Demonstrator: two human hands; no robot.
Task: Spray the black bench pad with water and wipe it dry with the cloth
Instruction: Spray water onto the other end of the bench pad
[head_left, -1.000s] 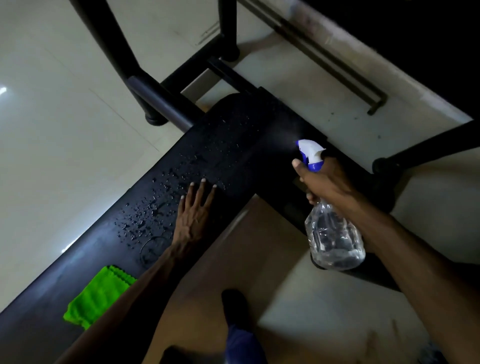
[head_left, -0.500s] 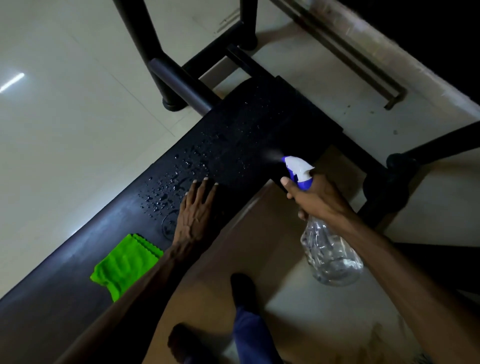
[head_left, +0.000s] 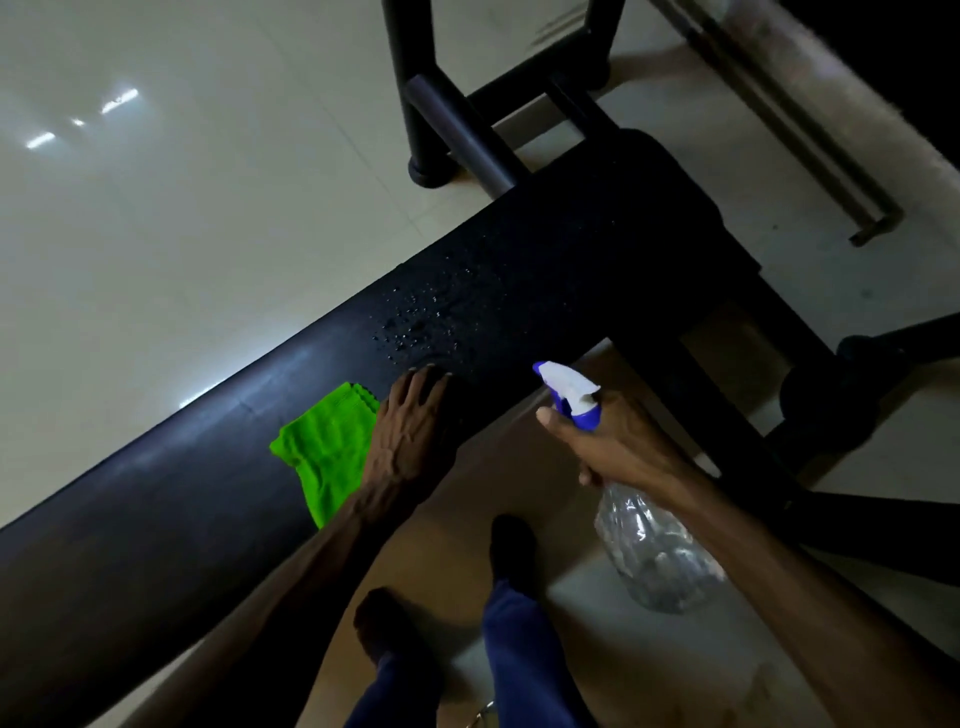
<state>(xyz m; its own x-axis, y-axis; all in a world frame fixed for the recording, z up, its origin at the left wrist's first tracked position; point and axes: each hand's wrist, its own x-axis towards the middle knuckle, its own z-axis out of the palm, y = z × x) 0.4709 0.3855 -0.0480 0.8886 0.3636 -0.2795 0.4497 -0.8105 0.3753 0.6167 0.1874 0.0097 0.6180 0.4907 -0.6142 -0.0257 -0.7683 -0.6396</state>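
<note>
Spraying: we judge the wetting step nearly done, wipe not yet started.
Bench pad (head_left: 597, 244): long black pad runs diagonally, lower left to upper right, across a pale tiled floor (head_left: 182, 234). Droplets sit in one patch mid-pad, just beyond our left fingertips. Near end looks dry; far end too dark to tell.
Frame (head_left: 447, 140): black uprights and a crossbar stand at the far end of the pad, clear of both hands.
Spray bottle (head_left: 654, 551): clear body, white-and-blue head. It hangs off the pad's near edge, over the floor, nozzle aimed up-left toward the wet patch.
Cloth (head_left: 324, 447): green, crumpled, lies on the pad touching our left wrist on its outer side.
Right hand (head_left: 618, 441): wrapped around the bottle neck, thumb out front. Trigger finger is hidden, so we cannot tell if it is squeezing.
Left hand (head_left: 410, 431): flat on the pad, palm down, fingers loose, holding nothing.
How we do it well: keep the nozzle over the pad, not the floor. Mist evenly along the length, lightly. Then take the cloth, closest to the left hand, and wipe in long strokes toward one end.
</note>
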